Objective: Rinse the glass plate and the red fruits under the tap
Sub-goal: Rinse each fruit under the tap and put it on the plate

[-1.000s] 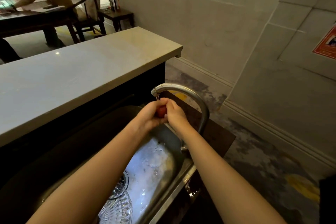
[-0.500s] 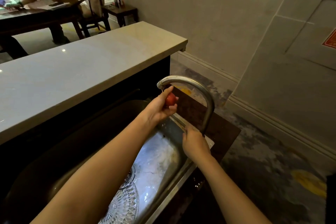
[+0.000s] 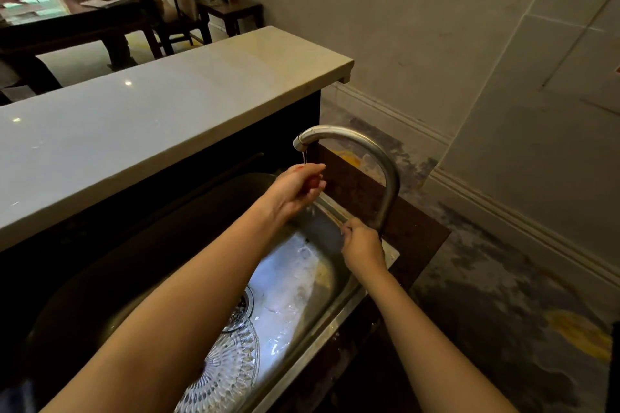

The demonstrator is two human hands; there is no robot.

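My left hand [image 3: 297, 189] is cupped just under the spout of the curved metal tap [image 3: 365, 151], closed around a small red fruit [image 3: 313, 182] that shows only as a sliver between the fingers. A thin trickle of water falls from the spout onto that hand. My right hand [image 3: 364, 246] is down at the base of the tap, fingers closed on the tap handle, which the hand hides. The cut-glass plate [image 3: 228, 369] lies in the bottom of the steel sink [image 3: 339, 315], partly under my left forearm.
A pale stone counter [image 3: 161, 114] overhangs the far side of the sink. The drain [image 3: 246, 303] is beside the plate. To the right are a dark wooden ledge [image 3: 412, 235] and a stained floor. A person sits at a table far behind the counter.
One second ago both hands rubbed the fruit under the spout. My right hand then dropped to the tap's base, and the fruit stayed in my left hand. The water is now a trickle.
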